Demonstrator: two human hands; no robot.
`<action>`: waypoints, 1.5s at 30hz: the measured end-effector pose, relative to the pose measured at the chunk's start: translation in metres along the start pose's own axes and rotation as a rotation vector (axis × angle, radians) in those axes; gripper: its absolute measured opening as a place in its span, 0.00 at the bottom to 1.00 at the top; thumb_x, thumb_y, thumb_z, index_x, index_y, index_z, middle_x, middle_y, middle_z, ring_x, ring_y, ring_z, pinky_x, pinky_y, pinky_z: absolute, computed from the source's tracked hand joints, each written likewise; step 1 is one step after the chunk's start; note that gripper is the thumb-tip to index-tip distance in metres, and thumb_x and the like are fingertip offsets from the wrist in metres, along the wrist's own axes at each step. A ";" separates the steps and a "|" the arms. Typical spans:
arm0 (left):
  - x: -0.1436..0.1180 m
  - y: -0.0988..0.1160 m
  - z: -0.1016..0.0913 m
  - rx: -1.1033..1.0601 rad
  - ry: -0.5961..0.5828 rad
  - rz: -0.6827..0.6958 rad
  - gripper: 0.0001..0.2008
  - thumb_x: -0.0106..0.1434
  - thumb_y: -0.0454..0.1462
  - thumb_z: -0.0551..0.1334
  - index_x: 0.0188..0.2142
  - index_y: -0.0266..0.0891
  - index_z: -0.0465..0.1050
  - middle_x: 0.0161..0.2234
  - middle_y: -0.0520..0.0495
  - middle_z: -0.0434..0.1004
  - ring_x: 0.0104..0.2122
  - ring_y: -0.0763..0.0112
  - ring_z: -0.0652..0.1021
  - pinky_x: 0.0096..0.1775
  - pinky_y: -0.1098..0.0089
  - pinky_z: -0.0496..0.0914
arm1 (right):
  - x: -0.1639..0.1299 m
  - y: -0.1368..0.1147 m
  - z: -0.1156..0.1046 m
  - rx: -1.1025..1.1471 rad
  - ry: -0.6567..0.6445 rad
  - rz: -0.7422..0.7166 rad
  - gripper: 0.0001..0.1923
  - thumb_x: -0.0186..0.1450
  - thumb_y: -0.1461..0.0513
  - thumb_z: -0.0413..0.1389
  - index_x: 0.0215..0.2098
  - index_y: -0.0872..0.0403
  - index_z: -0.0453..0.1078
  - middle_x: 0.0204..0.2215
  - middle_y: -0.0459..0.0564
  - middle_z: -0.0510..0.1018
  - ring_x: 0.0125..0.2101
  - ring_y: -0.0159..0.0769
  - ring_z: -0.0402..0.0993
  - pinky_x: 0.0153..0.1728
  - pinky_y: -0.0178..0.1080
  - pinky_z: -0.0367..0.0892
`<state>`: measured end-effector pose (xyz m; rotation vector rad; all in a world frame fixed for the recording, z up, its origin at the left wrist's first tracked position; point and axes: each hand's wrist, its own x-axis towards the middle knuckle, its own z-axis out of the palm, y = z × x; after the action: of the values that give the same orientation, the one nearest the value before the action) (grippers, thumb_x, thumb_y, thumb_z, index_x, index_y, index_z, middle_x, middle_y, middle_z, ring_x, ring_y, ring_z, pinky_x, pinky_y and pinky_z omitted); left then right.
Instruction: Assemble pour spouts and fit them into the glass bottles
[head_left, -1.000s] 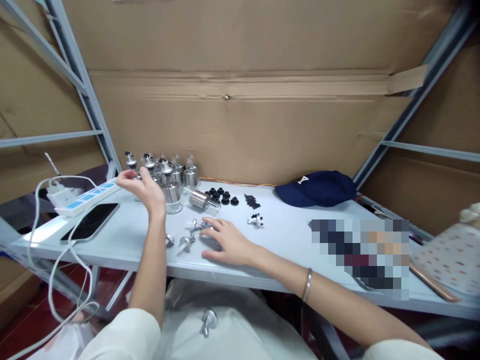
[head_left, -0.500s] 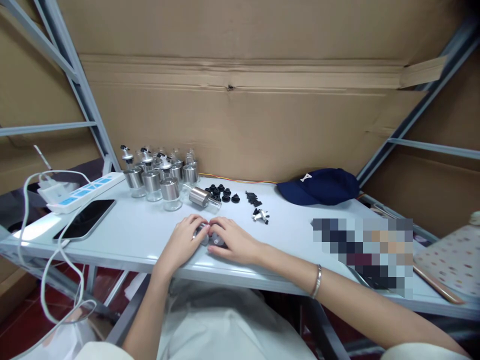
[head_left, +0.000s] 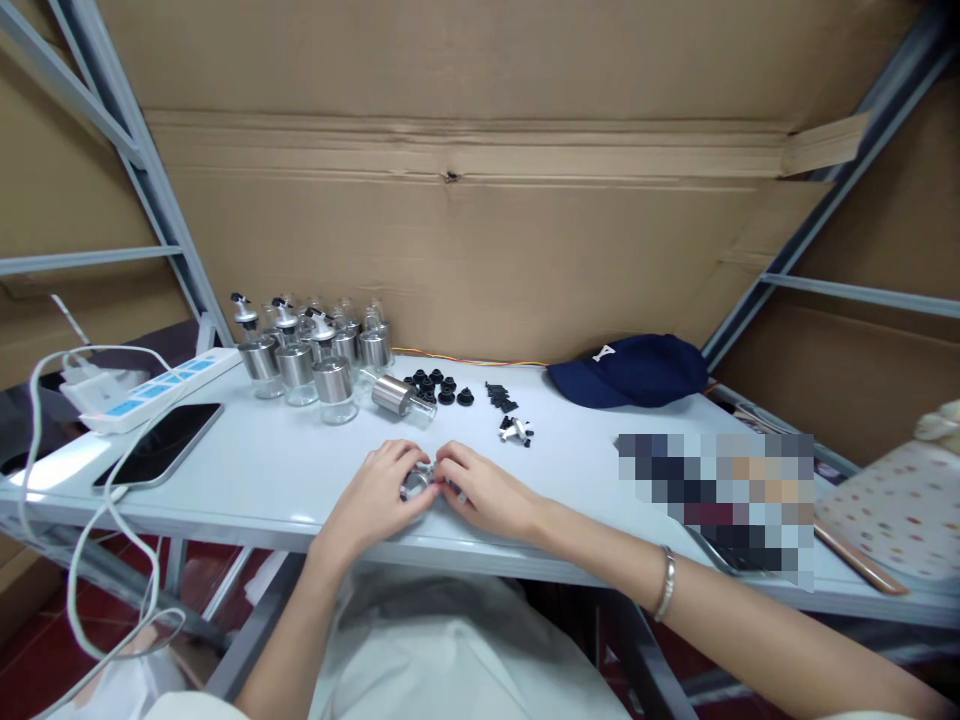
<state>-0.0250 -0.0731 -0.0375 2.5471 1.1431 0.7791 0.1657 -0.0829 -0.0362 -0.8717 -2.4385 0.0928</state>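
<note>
Pinching one small metal spout part [head_left: 417,484] between them, left hand [head_left: 380,492] and right hand [head_left: 484,490] fingers curl around it at the bench [head_left: 247,470] front edge. Behind the part: a tipped bottle [head_left: 397,397], upright bottles [head_left: 311,355], black stoppers [head_left: 439,385]. Navy cap [head_left: 630,370] sits far right of it.

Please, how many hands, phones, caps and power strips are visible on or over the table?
Hands: 2, left hand and right hand
Phone: 1
Cap: 1
Power strip: 1
Total: 5
</note>
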 end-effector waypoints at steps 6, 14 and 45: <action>-0.001 0.000 -0.001 0.034 -0.029 -0.001 0.11 0.58 0.42 0.59 0.39 0.40 0.70 0.41 0.45 0.70 0.43 0.62 0.71 0.48 0.61 0.66 | -0.007 0.026 -0.055 -0.176 0.144 0.376 0.10 0.61 0.71 0.45 0.34 0.55 0.65 0.36 0.52 0.70 0.29 0.32 0.67 0.35 0.36 0.65; 0.000 -0.001 0.001 -0.008 -0.015 -0.010 0.09 0.56 0.38 0.58 0.38 0.40 0.69 0.40 0.45 0.69 0.43 0.63 0.70 0.48 0.62 0.66 | -0.014 0.059 -0.065 -0.587 -0.055 0.747 0.16 0.62 0.54 0.54 0.25 0.59 0.72 0.34 0.58 0.70 0.27 0.38 0.72 0.34 0.41 0.66; -0.093 -0.026 0.036 0.311 -0.574 -0.151 0.18 0.43 0.32 0.65 0.37 0.39 0.74 0.40 0.36 0.76 0.42 0.47 0.74 0.39 0.54 0.68 | -0.006 0.003 -0.028 0.025 0.020 0.526 0.09 0.60 0.62 0.50 0.21 0.54 0.61 0.32 0.48 0.68 0.24 0.29 0.64 0.32 0.37 0.63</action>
<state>-0.0723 -0.1255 -0.1131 2.6091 1.2942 -0.1839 0.1854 -0.0873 -0.0157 -1.4713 -2.1254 0.3021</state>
